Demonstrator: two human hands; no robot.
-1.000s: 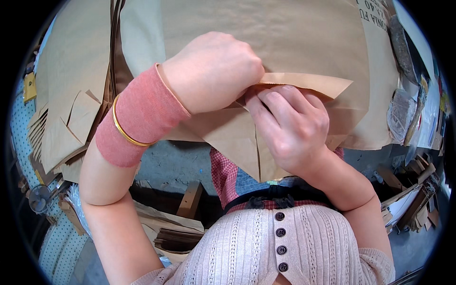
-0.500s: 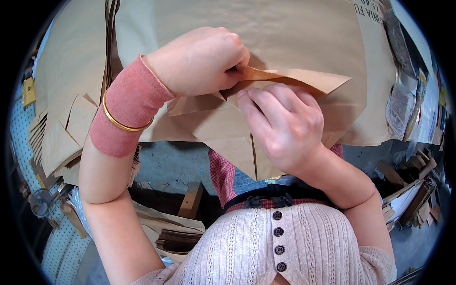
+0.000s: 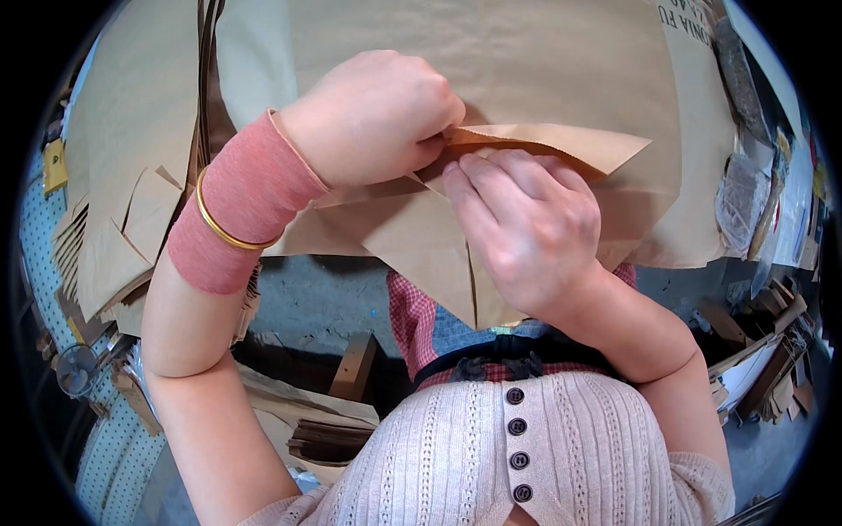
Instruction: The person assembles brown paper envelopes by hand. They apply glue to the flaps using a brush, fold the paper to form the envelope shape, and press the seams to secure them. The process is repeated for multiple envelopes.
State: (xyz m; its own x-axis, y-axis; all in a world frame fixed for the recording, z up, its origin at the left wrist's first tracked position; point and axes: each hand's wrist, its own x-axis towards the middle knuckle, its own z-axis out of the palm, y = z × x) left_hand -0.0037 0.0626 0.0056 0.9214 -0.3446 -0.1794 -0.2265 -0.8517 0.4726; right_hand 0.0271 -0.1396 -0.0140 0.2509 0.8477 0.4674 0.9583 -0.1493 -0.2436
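Note:
A large brown paper bag [image 3: 561, 53] lies flat in front of me, its near end spread into folded flaps. Closed in a fist, my left hand [image 3: 377, 118] pinches the inner end of a raised paper flap [image 3: 605, 145] that has a jagged edge. Just to the right, my right hand [image 3: 531, 223] has its fingers curled down against the same fold, and its fingertips are hidden in the paper. A pointed lower flap [image 3: 421, 241] hangs over the near edge, below both hands. A pink wrist sleeve and a gold bangle cover my left wrist.
Stacked brown paper bags [image 3: 132, 105] with cut, folded ends stand at the left. A small clear fan [image 3: 76, 370] is beyond them. Plastic-wrapped items [image 3: 741, 197] line the right edge. More folded paper [image 3: 329, 438] and a wooden block [image 3: 353, 368] sit low on the left.
My left wrist has shifted slightly to the right. Both hands keep their places at the fold, and the paper has hardly moved.

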